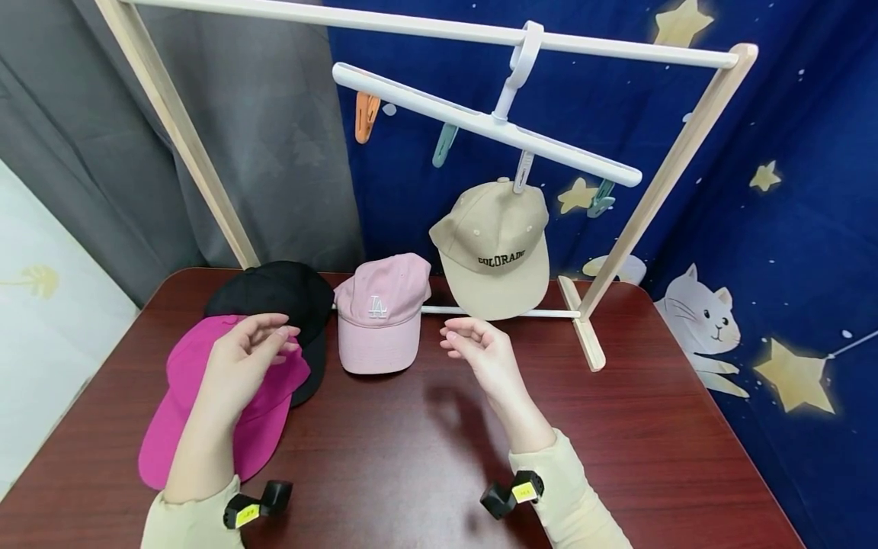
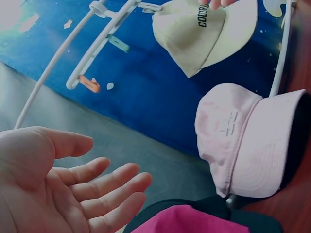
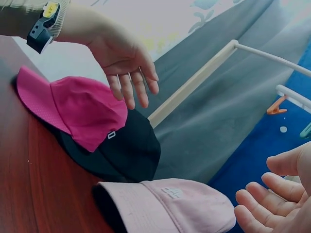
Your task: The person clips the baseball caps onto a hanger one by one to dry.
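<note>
My left hand point(image 1: 247, 362) hovers above the magenta cap point(image 1: 185, 366), its fingers loosely bent and holding nothing. Beneath that cap lies a black cap point(image 1: 281, 293), partly covered. A light pink cap point(image 1: 380, 313) with white "LA" letters sits on the table between my two hands. My right hand point(image 1: 483, 354) is in the air, just below the beige "COLORADO" cap point(image 1: 497, 236), with relaxed fingers and nothing in them. The beige cap hangs from a pale clip point(image 1: 523, 171) on the white hanger point(image 1: 480, 122). In the left wrist view, the left palm point(image 2: 58, 189) faces up, fingers spread.
A wooden rack point(image 1: 658, 179) with a white top rod point(image 1: 411, 29) stands on the reddish-brown table point(image 1: 398, 473). The hanger tilts down to the right. It also carries an orange clip point(image 1: 366, 116) and green clips point(image 1: 444, 145). Grey and blue curtains hang behind.
</note>
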### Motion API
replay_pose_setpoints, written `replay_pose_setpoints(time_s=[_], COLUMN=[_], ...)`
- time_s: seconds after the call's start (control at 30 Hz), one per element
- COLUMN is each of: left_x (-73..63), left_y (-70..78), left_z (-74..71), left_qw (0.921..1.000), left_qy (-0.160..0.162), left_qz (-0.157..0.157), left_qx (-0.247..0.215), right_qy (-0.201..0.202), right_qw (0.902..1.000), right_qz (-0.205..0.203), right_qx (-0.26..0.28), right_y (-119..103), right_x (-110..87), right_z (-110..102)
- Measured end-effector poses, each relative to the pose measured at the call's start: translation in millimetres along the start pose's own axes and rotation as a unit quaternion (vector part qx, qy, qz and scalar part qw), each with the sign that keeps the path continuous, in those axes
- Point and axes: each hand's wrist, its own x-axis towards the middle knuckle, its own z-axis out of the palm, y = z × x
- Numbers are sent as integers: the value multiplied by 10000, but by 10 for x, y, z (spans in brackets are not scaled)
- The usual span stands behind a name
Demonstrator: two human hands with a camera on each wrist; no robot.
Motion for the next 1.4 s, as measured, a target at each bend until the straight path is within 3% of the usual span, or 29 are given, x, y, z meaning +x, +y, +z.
replay_pose_setpoints(time_s=[0.57, 1.03, 1.4], left_x=[157, 282, 346], left_y=[-27, -136, -179], left_z=[161, 336, 428], left_qw=[9961, 9926, 9906], left_qy=[-422, -738, -735], left_qz=[-739, -912, -1069], left_qx=[-242, -300, -439], right_qy=[155, 270, 326], right_qw=[9996, 9976, 9967], right_qz=[217, 622, 727], right_qx=[-10, -124, -133], right_y=[181, 418, 504], right_x=[63, 154, 207], right_z=[58, 111, 131])
